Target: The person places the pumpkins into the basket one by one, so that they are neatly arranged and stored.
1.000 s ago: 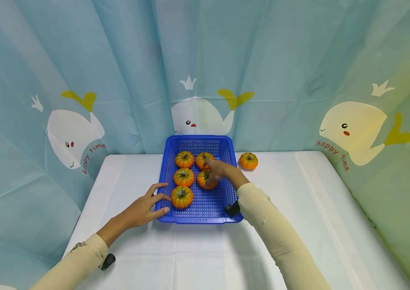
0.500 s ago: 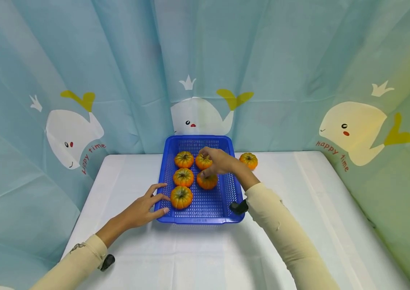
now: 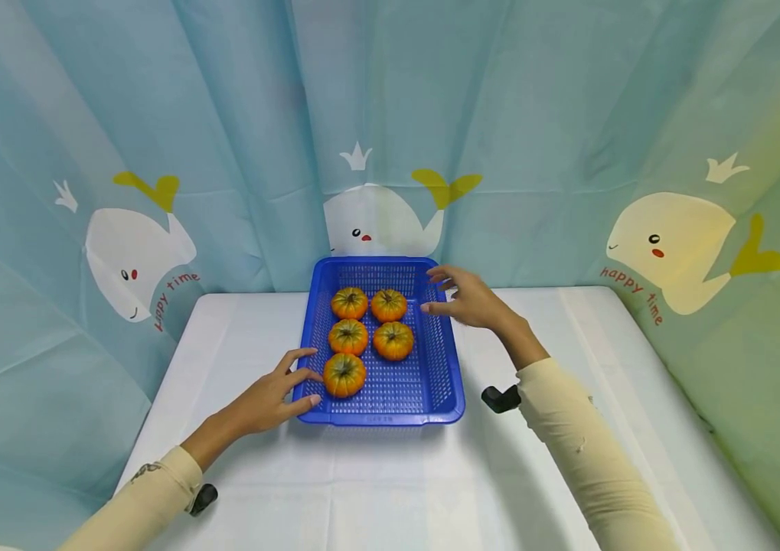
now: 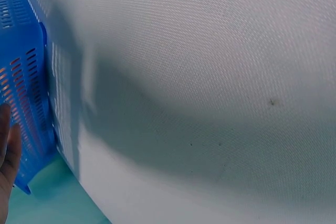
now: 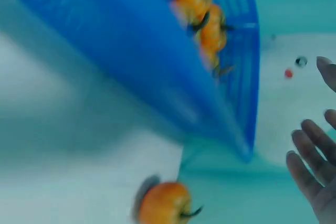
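A blue plastic basket holds several small orange pumpkins in two columns, two on the right and the rest on the left. My left hand rests its spread fingers at the basket's left rim; in the left wrist view those fingers show beside the perforated wall. Over the right rim, my right hand is raised with parted fingers and nothing in it. One loose pumpkin lies on the table outside the basket in the right wrist view; in the head view my right hand covers it.
The white-covered table extends in front of the basket and to both sides. Behind it hangs a light blue curtain printed with whales, close to the basket's far edge. Black wrist-worn devices stick out at both sleeves.
My right hand has moved right, from over the right-column pumpkins to above the basket's right rim, covering the loose pumpkin. The left hand and the pumpkins in the basket stay put.
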`<state>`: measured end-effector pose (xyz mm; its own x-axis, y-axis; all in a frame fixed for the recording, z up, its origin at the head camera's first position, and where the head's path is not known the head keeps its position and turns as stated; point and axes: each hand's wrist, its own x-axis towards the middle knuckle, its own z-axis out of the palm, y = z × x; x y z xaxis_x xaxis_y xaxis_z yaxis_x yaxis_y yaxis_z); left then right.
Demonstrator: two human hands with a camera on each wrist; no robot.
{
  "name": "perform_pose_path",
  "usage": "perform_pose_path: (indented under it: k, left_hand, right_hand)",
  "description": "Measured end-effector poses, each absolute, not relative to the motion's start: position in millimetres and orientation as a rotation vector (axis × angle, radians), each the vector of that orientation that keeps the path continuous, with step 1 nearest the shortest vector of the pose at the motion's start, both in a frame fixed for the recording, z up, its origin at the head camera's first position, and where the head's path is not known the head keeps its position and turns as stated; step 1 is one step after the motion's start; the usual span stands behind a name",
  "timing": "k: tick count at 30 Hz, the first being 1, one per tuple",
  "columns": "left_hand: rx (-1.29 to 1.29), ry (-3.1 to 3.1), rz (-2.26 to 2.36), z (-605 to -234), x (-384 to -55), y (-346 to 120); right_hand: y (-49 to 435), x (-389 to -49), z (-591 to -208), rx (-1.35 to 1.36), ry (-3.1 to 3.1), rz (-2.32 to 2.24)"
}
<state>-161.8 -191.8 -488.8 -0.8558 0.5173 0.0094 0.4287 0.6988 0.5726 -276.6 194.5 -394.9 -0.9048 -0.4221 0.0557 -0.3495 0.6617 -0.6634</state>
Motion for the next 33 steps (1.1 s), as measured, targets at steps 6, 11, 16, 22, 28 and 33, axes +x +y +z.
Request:
perform_pose_path:
  k: [6,11,16,22,28,33]
  left_hand:
    - [0.776,2.746,0.872,-490,-161,-192]
    - [0.772,2.743,0.874,-490,-161,-192]
    - [0.784,2.749,0.869,-490,-162,-192]
    - [0.780,2.743,0.876,-492,-164,-193]
    - [0.777,2.746,0.884,-492,-164,-193]
    - [0.785,2.749,0.887,-491,-164,-193]
  right_hand:
    - [229,-281,-413,-0.535,2.815,-1.146]
    - [249,-283,-427,-0.472,2.841,-1.134]
    - [264,-286,-437,-0.392,2.856,-1.097]
    - [275,-293,-451,-0.299,2.844,-1.046]
    - [284,-304,-475,-0.200,2.827,-0.992]
    - [287,-312,-490,-0.132,2.821,-0.951]
